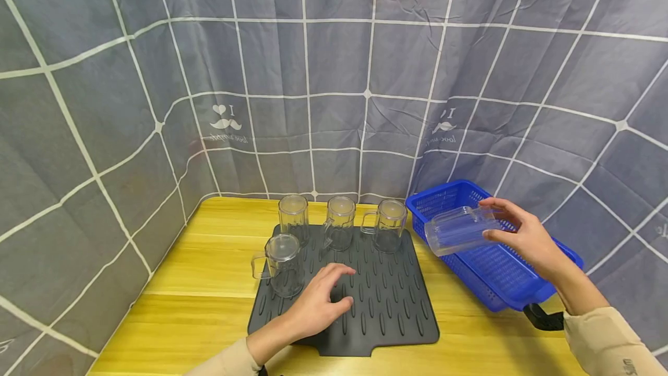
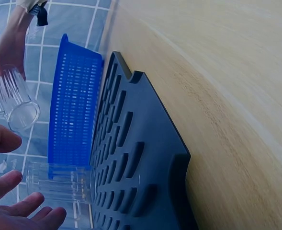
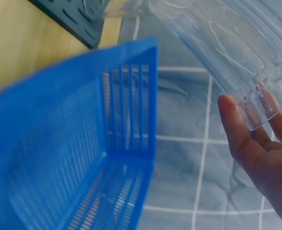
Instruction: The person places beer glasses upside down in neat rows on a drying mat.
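My right hand [image 1: 527, 237] grips a clear glass mug [image 1: 459, 230] by its base end, tilted on its side over the blue basket [image 1: 501, 300]. In the right wrist view the thumb and fingers close round the base of that mug [image 3: 227, 48]. My left hand [image 1: 318, 300] hovers over the black drying mat [image 1: 386, 312], fingers apart and holding nothing. Upside down on the mat stand several clear mugs: one at front left [image 1: 286, 266], and a back row of a left mug [image 1: 294, 219], a middle mug [image 1: 341, 225] and a right mug [image 1: 389, 228].
The mat lies on a yellow wood-grain table [image 1: 209, 260], with the basket along its right side. A grey curtain [image 1: 339, 62] with white grid lines hangs behind and at both sides. A black strap [image 1: 543, 318] sticks out at the right wrist near the basket.
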`<state>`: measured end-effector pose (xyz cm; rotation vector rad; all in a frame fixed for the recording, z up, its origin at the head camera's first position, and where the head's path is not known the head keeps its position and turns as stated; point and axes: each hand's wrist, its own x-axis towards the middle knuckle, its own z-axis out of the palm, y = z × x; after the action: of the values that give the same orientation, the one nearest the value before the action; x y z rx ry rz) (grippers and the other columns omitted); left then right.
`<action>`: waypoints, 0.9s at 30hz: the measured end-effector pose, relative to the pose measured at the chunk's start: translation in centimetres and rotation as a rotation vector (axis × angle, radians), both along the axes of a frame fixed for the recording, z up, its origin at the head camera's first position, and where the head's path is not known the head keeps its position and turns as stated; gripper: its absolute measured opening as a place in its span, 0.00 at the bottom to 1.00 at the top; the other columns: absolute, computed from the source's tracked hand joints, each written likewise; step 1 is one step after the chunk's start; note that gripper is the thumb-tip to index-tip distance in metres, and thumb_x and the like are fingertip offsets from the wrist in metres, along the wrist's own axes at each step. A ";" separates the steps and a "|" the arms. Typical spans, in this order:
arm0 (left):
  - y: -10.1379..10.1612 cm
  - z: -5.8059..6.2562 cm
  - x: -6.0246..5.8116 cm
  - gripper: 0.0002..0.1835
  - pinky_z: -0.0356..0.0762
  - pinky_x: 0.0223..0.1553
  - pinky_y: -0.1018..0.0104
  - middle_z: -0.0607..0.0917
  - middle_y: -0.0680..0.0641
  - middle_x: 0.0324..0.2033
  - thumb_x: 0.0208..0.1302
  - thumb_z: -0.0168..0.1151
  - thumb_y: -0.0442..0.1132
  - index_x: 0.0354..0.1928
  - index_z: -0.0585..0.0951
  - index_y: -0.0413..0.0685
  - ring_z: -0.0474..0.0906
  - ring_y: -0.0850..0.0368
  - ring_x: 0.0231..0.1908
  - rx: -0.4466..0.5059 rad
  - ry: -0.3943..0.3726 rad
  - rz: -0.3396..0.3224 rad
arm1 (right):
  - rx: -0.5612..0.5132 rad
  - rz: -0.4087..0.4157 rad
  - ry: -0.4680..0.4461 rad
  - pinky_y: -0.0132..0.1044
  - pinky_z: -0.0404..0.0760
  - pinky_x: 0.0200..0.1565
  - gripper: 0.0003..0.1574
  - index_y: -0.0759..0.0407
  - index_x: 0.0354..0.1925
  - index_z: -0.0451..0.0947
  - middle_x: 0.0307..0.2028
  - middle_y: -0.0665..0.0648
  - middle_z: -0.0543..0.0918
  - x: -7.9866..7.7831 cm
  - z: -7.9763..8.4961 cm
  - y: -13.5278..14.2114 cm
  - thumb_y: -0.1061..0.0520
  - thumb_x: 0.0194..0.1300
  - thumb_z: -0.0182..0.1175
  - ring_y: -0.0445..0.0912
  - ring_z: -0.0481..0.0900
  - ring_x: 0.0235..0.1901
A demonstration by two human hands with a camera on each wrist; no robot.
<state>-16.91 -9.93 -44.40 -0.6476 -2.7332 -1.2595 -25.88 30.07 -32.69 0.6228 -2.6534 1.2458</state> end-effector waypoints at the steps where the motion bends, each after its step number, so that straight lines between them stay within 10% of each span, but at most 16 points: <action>1: 0.0 0.0 0.0 0.24 0.70 0.51 0.54 0.69 0.63 0.56 0.59 0.58 0.47 0.58 0.67 0.71 0.66 0.62 0.56 0.000 0.000 0.001 | -0.016 0.007 -0.006 0.26 0.75 0.41 0.33 0.50 0.62 0.66 0.58 0.54 0.70 0.1 -0.2 -0.2 0.59 0.59 0.63 0.35 0.68 0.53; 27: 0.7 0.1 -0.7 0.25 0.73 0.49 0.51 0.69 0.58 0.58 0.61 0.57 0.48 0.60 0.66 0.68 0.73 0.53 0.51 0.107 -0.075 -0.032 | -0.447 0.247 -0.251 0.35 0.78 0.41 0.32 0.65 0.63 0.59 0.57 0.52 0.69 0.9 -6.6 -5.5 0.67 0.62 0.55 0.38 0.72 0.51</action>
<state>-17.61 -9.24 -44.29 -0.6487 -2.7012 -1.4542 -24.93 24.58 -39.32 0.7735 -2.3925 2.0289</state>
